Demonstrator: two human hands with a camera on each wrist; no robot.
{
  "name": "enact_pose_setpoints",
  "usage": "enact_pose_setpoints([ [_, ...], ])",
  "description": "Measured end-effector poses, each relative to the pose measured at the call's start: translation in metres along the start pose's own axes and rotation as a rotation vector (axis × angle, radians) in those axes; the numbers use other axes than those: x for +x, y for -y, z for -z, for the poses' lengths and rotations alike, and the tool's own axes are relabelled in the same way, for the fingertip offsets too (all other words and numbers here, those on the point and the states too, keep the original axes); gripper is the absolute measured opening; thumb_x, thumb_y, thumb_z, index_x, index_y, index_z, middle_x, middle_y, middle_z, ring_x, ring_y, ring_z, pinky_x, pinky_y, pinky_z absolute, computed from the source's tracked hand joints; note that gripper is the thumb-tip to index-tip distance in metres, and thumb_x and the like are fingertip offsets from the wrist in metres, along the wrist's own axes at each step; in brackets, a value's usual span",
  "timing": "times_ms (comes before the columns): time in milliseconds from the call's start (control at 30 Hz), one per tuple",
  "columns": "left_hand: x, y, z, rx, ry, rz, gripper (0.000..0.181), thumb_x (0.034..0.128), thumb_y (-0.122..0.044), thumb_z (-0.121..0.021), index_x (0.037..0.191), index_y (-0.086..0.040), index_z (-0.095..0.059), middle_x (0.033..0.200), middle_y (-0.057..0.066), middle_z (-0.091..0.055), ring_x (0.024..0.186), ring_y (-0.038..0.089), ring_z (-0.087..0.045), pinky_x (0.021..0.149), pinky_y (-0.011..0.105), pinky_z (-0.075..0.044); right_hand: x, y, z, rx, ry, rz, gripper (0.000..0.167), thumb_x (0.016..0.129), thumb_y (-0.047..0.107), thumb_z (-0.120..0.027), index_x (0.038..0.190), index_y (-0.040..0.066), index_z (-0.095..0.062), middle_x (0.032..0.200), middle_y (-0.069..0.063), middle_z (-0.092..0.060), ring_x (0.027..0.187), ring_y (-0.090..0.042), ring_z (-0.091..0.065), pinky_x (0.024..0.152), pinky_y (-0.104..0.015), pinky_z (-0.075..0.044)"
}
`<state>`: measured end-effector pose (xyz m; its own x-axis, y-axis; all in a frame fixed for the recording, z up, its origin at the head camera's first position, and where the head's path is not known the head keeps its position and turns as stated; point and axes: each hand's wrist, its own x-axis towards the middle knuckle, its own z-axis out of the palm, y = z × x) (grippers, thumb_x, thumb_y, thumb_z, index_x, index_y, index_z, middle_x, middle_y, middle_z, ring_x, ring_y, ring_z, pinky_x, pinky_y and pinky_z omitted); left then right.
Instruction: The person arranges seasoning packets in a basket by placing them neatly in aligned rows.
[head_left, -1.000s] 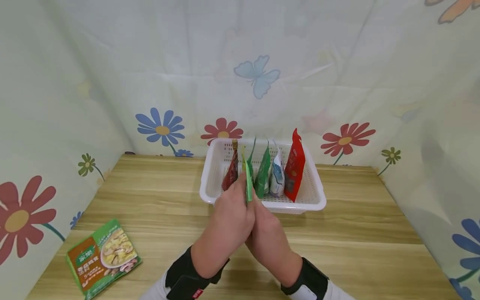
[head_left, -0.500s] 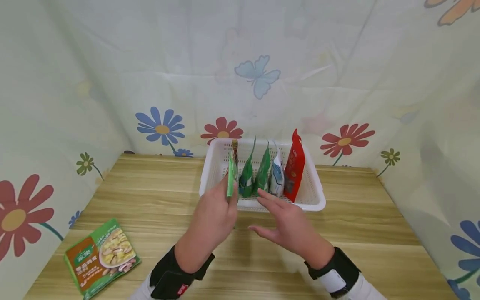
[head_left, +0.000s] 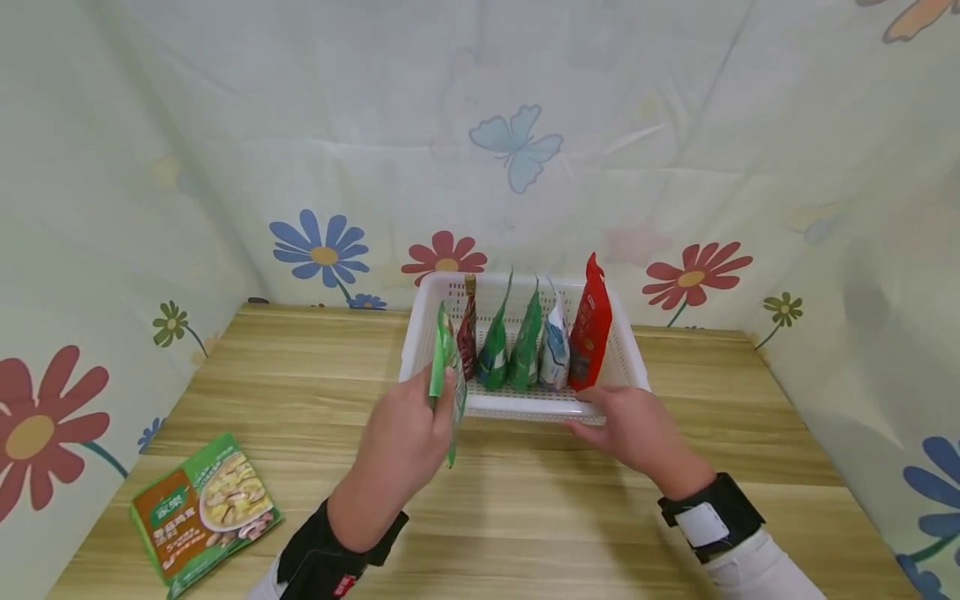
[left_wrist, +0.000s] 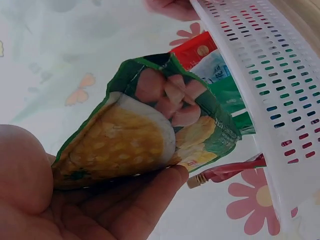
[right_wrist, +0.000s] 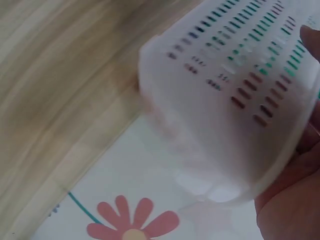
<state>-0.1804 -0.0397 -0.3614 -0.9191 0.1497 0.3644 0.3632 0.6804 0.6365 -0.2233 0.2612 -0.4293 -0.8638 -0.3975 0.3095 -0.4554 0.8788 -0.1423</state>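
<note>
My left hand (head_left: 397,442) pinches a green seasoning packet (head_left: 447,358) between thumb and fingers, upright at the basket's front left. In the left wrist view, the packet (left_wrist: 135,125) shows a pictured bowl of yellow food and pink meat chunks. My right hand (head_left: 637,429) grips the front rim of the white plastic basket (head_left: 517,408) near its right corner, fingers over the edge and thumb outside. Inside the basket stand a dark red pouch with a gold cap (head_left: 467,333), two green packets (head_left: 493,354), a white-and-blue packet (head_left: 555,350) and a red packet (head_left: 591,325).
Another green-and-brown food packet (head_left: 206,512) lies flat on the wooden table (head_left: 510,517) at the left. A flower-print cloth (head_left: 375,125) hangs behind the table and along both sides.
Both hands were together on the green packet over the basket. My left hand has carried it left and toward me; my right hand let go, moved right and took hold of the basket's rim.
</note>
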Motion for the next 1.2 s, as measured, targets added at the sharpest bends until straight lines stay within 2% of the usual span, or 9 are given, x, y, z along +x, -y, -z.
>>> enact_pose_setpoints([
  [200,0.003,0.002,0.005,0.001,0.012,0.049,0.034,0.1077,-0.023,-0.050,0.109,0.007,-0.067,0.083,0.018,-0.074,0.053,0.012,-0.063,0.043,0.019,-0.045,0.002,-0.012,-0.004,-0.033,0.044,0.032,0.031,0.078,0.027,-0.090,0.101,0.009,-0.079,0.086,-0.004,-0.077,0.070,-0.016,-0.068,0.071,-0.038,-0.062],
  [367,0.009,0.005,0.009,0.003,0.008,0.054,0.037,0.1073,-0.023,-0.050,0.115,0.008,-0.069,0.089,0.020,-0.076,0.059,0.018,-0.069,0.044,0.021,-0.047,0.005,-0.019,-0.004,-0.040,0.076,0.047,0.025,0.079,0.023,-0.089,0.095,0.008,-0.079,0.082,-0.004,-0.076,0.067,-0.014,-0.065,0.070,-0.037,-0.062],
  [533,0.018,0.006,0.015,0.022,-0.003,0.062,0.038,0.1075,-0.024,-0.049,0.111,0.008,-0.070,0.084,0.019,-0.075,0.059,0.020,-0.069,0.042,0.023,-0.044,0.005,-0.020,-0.003,-0.026,0.092,0.057,0.025,0.079,0.024,-0.089,0.096,0.009,-0.079,0.083,-0.003,-0.076,0.069,-0.014,-0.066,0.072,-0.038,-0.062],
  [600,0.023,0.006,0.019,0.036,0.001,0.067,0.038,0.1075,-0.024,-0.049,0.106,0.008,-0.070,0.078,0.017,-0.073,0.057,0.020,-0.068,0.043,0.024,-0.043,0.006,-0.020,-0.004,-0.018,0.094,0.061,0.025,0.079,0.024,-0.089,0.096,0.009,-0.079,0.084,-0.003,-0.076,0.070,-0.015,-0.067,0.074,-0.039,-0.063],
  [700,0.032,0.006,0.025,0.077,0.003,0.058,0.038,0.1074,-0.024,-0.048,0.087,0.003,-0.066,0.062,0.011,-0.062,0.051,0.018,-0.060,0.043,0.026,-0.037,0.006,-0.019,-0.005,-0.017,0.096,0.060,0.025,0.080,0.024,-0.088,0.098,0.008,-0.080,0.085,-0.004,-0.077,0.071,-0.016,-0.068,0.075,-0.039,-0.063],
  [833,0.049,0.007,0.032,0.143,0.005,0.014,0.043,0.1070,-0.022,-0.048,0.066,-0.007,-0.048,0.052,0.001,-0.036,0.043,0.016,-0.037,0.045,0.027,-0.025,0.007,-0.019,-0.005,-0.025,0.095,0.066,0.026,0.081,0.026,-0.088,0.098,0.007,-0.080,0.085,-0.004,-0.077,0.072,-0.016,-0.070,0.074,-0.039,-0.063],
  [933,0.067,0.007,0.035,0.159,0.034,-0.007,0.046,0.1071,-0.021,-0.048,0.063,-0.008,-0.045,0.051,0.000,-0.032,0.043,0.015,-0.031,0.045,0.026,-0.023,0.007,-0.019,-0.004,-0.023,0.093,0.071,0.027,0.081,0.027,-0.088,0.098,0.008,-0.080,0.085,-0.004,-0.078,0.072,-0.016,-0.071,0.074,-0.039,-0.063],
  [1033,0.089,0.009,0.035,0.171,0.103,0.010,0.045,0.1079,-0.023,-0.045,0.065,-0.009,-0.045,0.053,0.001,-0.034,0.044,0.017,-0.036,0.046,0.027,-0.028,0.008,-0.019,-0.003,-0.025,0.093,0.071,0.026,0.081,0.027,-0.087,0.097,0.008,-0.080,0.084,-0.004,-0.077,0.071,-0.015,-0.070,0.074,-0.038,-0.063],
  [1200,0.128,0.020,0.033,0.204,0.225,0.101,0.042,0.1076,-0.025,-0.040,0.069,-0.009,-0.046,0.060,0.003,-0.042,0.051,0.020,-0.049,0.050,0.028,-0.037,0.007,-0.018,-0.002,-0.030,0.098,0.067,0.025,0.081,0.027,-0.087,0.096,0.009,-0.080,0.084,-0.003,-0.077,0.071,-0.014,-0.070,0.073,-0.037,-0.063],
])
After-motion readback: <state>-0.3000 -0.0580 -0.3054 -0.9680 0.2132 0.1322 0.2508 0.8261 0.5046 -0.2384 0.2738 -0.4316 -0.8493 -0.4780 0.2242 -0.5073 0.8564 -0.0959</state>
